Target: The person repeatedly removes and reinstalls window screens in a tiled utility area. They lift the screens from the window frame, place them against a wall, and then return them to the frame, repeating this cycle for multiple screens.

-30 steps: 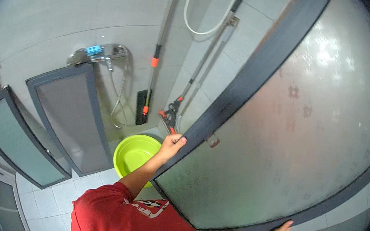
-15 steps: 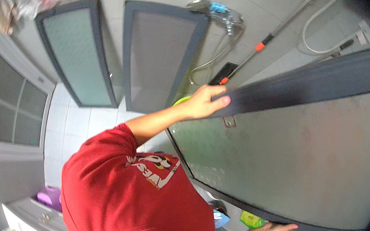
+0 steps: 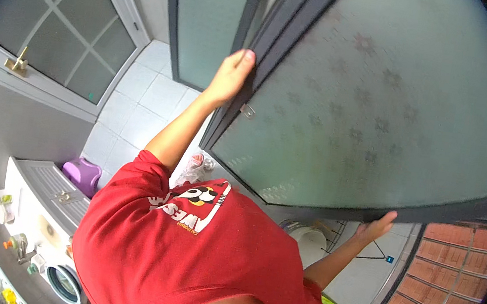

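Observation:
A large frosted glass panel (image 3: 371, 113) with a dark grey frame and small flower marks stands tilted in front of me. My left hand (image 3: 231, 78) is closed around the frame's left side, its thumb on top. At the lower right, my right hand (image 3: 376, 227) grips the bottom frame edge; its fingertips are partly hidden. Beside my left hand, further dark frame edges lie close against the panel, and I cannot tell whether they touch it. Past that hand, a narrower frosted panel (image 3: 207, 30) in a similar frame stands upright.
White floor tiles (image 3: 146, 93) stretch left toward a glazed door (image 3: 68, 12). A purple plastic stool (image 3: 82, 175) is beside a grey-topped cabinet (image 3: 45, 187) and a washing machine (image 3: 63, 282). To the right are a white bucket (image 3: 309, 247) and a barred window (image 3: 435, 288).
My view has turned and the held panel has swung, its left side now close to the leaning panels. Both hands keep to its frame. The shower fittings have left the view; the barred window shows.

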`<state>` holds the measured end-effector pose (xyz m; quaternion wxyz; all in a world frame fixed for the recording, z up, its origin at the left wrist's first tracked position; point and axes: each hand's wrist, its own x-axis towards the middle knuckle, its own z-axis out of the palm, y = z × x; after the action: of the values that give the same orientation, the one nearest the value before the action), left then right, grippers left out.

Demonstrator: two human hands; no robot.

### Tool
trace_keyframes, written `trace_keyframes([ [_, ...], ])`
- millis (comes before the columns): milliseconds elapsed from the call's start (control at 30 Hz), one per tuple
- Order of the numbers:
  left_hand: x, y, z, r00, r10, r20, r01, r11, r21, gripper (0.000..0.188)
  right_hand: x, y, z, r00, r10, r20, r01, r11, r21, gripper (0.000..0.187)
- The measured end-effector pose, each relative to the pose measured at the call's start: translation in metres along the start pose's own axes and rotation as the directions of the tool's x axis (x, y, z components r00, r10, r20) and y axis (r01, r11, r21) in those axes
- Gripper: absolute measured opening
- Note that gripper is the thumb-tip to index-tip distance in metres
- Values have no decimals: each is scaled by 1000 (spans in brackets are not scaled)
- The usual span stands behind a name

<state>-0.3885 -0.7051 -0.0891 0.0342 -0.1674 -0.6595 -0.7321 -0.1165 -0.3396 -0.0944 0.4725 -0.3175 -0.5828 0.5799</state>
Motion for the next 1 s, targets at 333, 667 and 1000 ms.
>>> trace_keyframes([
  [333, 35, -23, -200, 936, -170, -308, 179, 984, 2, 45, -51, 50, 218, 946, 25, 323, -29, 1000, 7, 45],
  [667, 85, -46, -319, 873, -19, -487, 114, 980, 166, 54, -93, 93, 389, 901, -60, 430, -3, 990, 144, 47],
  [1000, 83, -132, -418, 916, -161, -368, 188, 981, 39, 68, -149, 157, 468, 779, 74, 622, -120, 992, 31, 50],
])
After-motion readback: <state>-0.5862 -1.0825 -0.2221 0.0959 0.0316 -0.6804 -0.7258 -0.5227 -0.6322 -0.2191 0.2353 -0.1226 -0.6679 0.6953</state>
